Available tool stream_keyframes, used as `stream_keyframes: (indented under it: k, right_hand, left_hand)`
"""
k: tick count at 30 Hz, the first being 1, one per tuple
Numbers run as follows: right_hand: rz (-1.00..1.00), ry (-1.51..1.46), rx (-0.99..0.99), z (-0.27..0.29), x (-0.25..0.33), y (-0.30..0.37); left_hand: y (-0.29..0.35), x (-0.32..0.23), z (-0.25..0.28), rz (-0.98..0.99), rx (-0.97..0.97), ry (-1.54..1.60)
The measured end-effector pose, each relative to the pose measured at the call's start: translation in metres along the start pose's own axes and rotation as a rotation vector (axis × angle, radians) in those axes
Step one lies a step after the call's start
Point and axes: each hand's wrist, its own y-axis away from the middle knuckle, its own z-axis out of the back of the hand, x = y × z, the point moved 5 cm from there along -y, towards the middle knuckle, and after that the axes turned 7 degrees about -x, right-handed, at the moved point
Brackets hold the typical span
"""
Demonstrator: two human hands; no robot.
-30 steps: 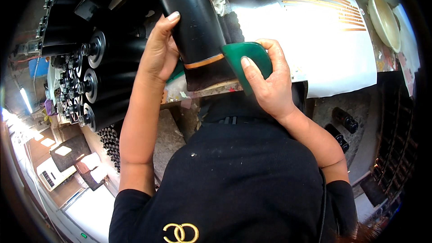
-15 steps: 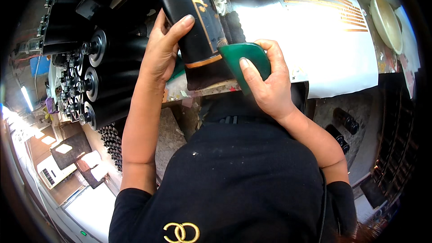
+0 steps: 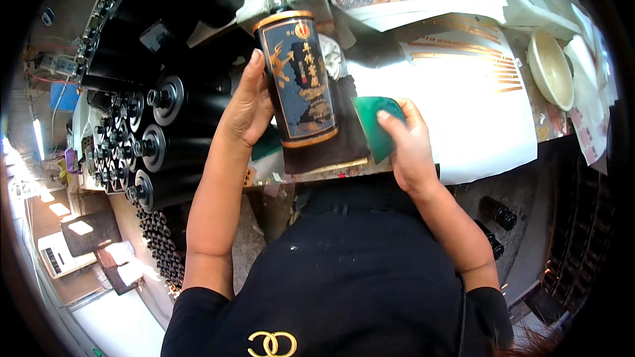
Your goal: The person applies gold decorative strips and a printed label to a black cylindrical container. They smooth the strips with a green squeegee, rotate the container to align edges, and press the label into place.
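Head view: left hand (image 3: 246,109) seemingly steadies black-and-gold bottle (image 3: 301,86), its fingers' closure hidden; right of bottle, right hand (image 3: 414,152) has fingers clamped on green scraper (image 3: 372,124).

Left hand (image 3: 250,109) and right hand (image 3: 411,149) bare, forearms (image 3: 215,205) likewise. Below them — a black shirt (image 3: 370,277), its short sleeves (image 3: 194,317) ending above the elbows. Between and below the hands, a pale speck (image 3: 294,248); lower, under the left hand, a gold emblem (image 3: 272,344) of two interlocked open rings. Below the right hand — a thin dark line (image 3: 462,314), seam or cord unclear.
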Motion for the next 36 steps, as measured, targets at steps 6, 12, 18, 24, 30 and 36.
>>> stream_keyframes:
  k: [6, 12, 18, 24, 30, 36]
  right_hand:
    - [0.375, 0.172, 0.352, -0.053, 0.077, -0.031]
    - [1.076, 0.734, 0.289, -0.058, 0.147, 0.038]
    - [1.148, 0.650, -0.025, 0.024, 0.144, 0.084]
    - [0.921, 0.703, -0.573, 0.194, 0.166, 0.172]
    - [0.544, 1.212, -0.966, 0.359, 0.067, 0.176]
    - [0.125, 1.329, -1.065, 0.514, -0.100, 0.120]
  left_hand:
    - [0.014, -0.005, 0.014, -0.211, -0.128, -0.290]
    - [0.040, 0.008, 0.004, -0.544, 0.293, -0.772]
    - [0.086, -0.005, -0.122, -0.834, 0.234, -0.912]
    - [0.029, -0.018, -0.067, -0.615, 0.047, -0.432]
    - [0.036, 0.006, -0.109, -0.515, -0.048, -0.389]
    - [0.042, 0.014, -0.097, -0.517, -0.060, -0.528]
